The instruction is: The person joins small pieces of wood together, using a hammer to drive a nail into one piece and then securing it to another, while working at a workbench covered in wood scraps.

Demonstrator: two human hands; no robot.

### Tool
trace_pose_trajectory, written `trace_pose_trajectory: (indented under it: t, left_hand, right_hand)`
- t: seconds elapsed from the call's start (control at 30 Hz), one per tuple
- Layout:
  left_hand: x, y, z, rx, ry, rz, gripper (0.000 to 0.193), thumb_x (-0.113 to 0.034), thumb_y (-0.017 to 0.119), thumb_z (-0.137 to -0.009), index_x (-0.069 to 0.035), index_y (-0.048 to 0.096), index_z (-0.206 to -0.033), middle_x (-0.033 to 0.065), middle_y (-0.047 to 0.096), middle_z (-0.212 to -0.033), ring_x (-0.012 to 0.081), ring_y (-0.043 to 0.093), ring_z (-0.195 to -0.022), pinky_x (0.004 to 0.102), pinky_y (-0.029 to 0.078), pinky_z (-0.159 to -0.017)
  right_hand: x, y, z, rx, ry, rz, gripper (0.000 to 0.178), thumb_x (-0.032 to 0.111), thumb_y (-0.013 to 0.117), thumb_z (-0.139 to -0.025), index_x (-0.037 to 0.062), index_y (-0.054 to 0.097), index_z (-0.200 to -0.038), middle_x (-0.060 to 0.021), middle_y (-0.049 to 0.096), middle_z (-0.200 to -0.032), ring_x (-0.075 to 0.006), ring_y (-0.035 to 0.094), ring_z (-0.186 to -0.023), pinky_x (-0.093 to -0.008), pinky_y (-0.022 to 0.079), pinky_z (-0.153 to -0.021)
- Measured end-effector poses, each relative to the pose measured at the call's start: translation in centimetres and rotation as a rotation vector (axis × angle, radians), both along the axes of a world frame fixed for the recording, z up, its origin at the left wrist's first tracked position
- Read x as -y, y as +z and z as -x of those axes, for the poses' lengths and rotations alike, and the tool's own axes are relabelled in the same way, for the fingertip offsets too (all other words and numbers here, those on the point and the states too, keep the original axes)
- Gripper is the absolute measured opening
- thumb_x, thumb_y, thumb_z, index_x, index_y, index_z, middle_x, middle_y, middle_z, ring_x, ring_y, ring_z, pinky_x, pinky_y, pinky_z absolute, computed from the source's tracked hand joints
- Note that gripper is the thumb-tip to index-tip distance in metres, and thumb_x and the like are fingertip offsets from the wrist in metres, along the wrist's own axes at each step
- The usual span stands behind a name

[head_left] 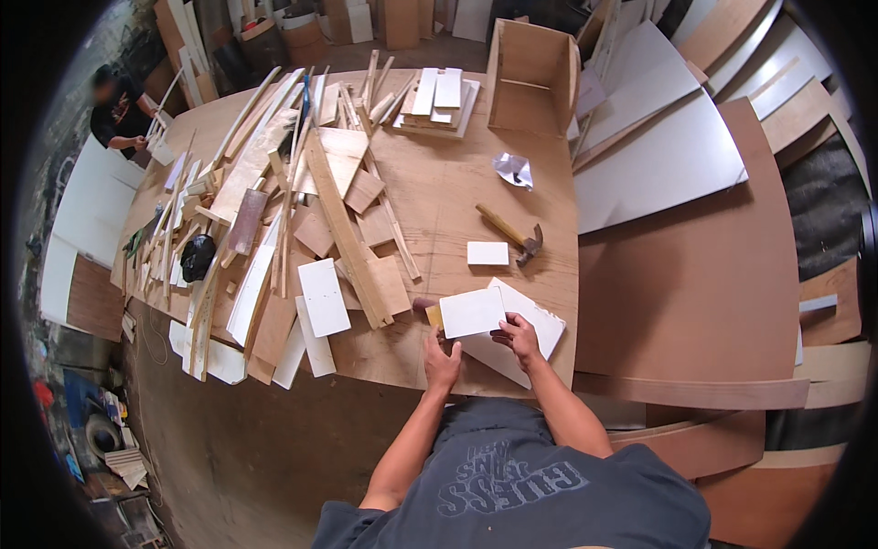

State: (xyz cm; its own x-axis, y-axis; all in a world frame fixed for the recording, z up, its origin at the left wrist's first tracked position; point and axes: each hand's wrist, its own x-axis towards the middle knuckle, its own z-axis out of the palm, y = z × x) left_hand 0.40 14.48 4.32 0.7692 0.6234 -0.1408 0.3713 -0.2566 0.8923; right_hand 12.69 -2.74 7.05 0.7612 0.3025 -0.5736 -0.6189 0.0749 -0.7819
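A small white rectangular board (472, 312) is tilted up above the near edge of the workbench. My right hand (519, 340) grips it at its lower right corner. Beside its lower left corner is my left hand (442, 364), with thumb and forefinger apart; the other fingers are partly hidden. A yellow piece (434, 317) shows by the left fingertips; whether they touch it is unclear. Under the held board lies a larger white board (541, 322), set at a slant. A claw hammer (512, 231) and a small white block (487, 253) lie beyond.
Wood strips and offcuts (338, 215) crowd the left of the workbench (439, 188). At the back stand stacked white boards (439, 96) and an open wooden box (533, 78). Crumpled silvery wrapping (514, 170) lies nearer. Large panels (677, 274) lean right. Another person (123, 110) works far left.
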Motion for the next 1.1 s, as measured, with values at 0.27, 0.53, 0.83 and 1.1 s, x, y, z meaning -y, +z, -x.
trace_pose_trajectory:
  t: [0.27,0.53,0.83,1.1]
  left_hand:
    - [3.0,2.7,1.6,0.074,-0.078,0.094,0.075,-0.023,0.082,-0.095,0.000,0.044,-0.156,0.0205,0.060,-0.140,0.0267,0.069,-0.113,0.0397,0.061,-0.090]
    - [7.6,4.3,4.2,0.073,0.042,0.774,0.046,-0.008,0.072,-0.101,0.002,0.056,-0.143,0.0123,0.067,-0.125,0.0216,0.072,-0.106,0.0349,0.066,-0.085]
    - [20.0,2.7,4.8,0.130,0.373,0.982,0.049,-0.010,0.071,-0.103,0.005,0.053,-0.146,0.0133,0.071,-0.120,0.0224,0.074,-0.104,0.0333,0.063,-0.086]
    - [21.5,1.2,3.6,-0.031,0.339,0.248,0.044,-0.018,0.082,-0.092,-0.002,0.070,-0.131,0.0136,0.073,-0.121,0.0232,0.073,-0.107,0.0361,0.060,-0.091]
  right_hand:
    - [6.0,1.8,1.7,-0.005,0.086,-0.023,0.026,0.019,0.071,-0.100,0.0013,0.068,-0.120,-0.0048,0.070,-0.102,-0.0159,0.069,-0.087,-0.0338,0.061,-0.081]
    - [9.6,2.2,1.0,-0.044,0.179,-0.247,0.045,0.024,0.072,-0.102,0.0042,0.059,-0.140,-0.0044,0.070,-0.118,-0.0148,0.067,-0.103,-0.0357,0.056,-0.091]
    - [13.7,-2.0,0.9,0.363,0.478,0.133,0.071,0.029,0.078,-0.096,-0.0030,0.049,-0.152,-0.0171,0.072,-0.126,-0.0216,0.069,-0.115,-0.0363,0.054,-0.100]
    - [10.6,-5.7,-9.2,0.452,0.504,0.358,0.063,0.034,0.076,-0.096,0.0136,0.056,-0.153,-0.0194,0.075,-0.124,-0.0311,0.073,-0.115,-0.0416,0.055,-0.099]
